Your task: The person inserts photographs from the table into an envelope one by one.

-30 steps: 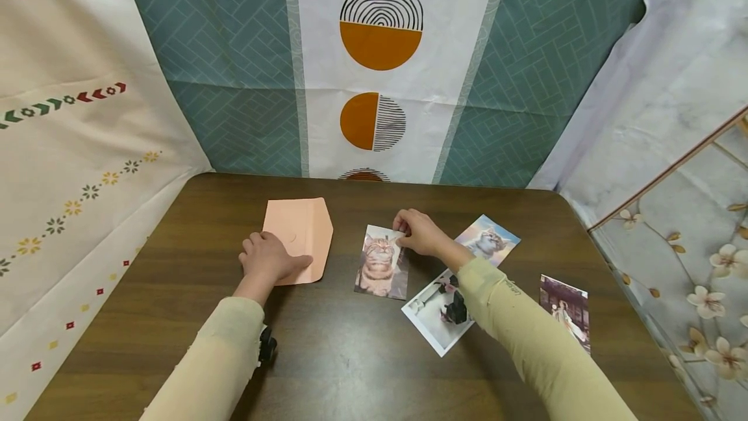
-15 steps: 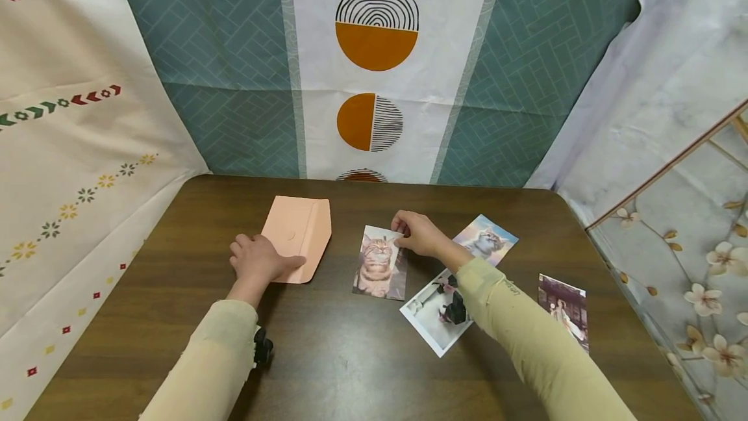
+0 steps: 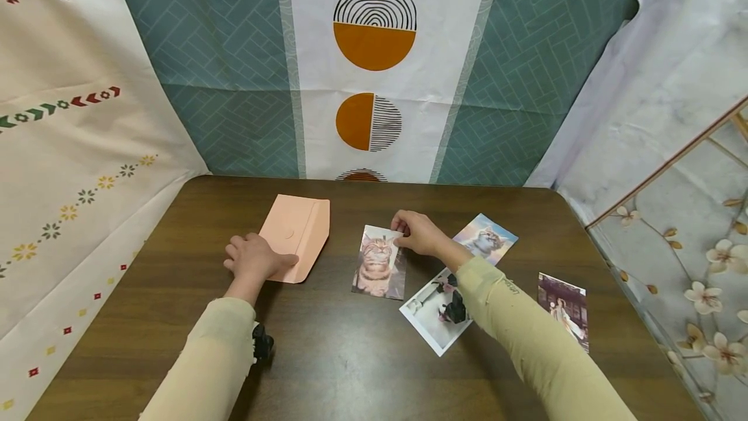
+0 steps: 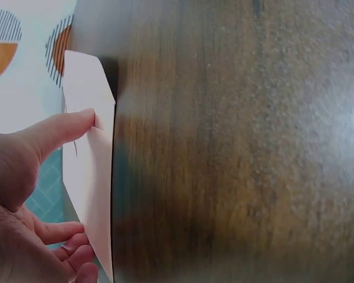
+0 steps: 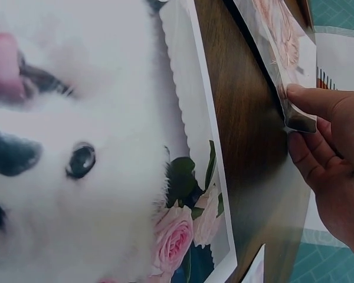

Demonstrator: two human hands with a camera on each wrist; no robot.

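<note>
L hand [image 3: 254, 260], gripping flat peach paper envelope [image 3: 292, 229] left of rect. ginger-cat photo card [image 3: 375, 266], had just angled it, prob. giving extra working room; R hand [image 3: 425, 234] pinched card's top-right corner.

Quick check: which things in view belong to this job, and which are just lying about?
In use, judging by contact:
peach envelope, touched by the left hand
orange cat picture, pinched by the right hand

Apparently just lying about, though possibly wanted later:
grey cat picture
white dog picture
dark purple picture
</note>
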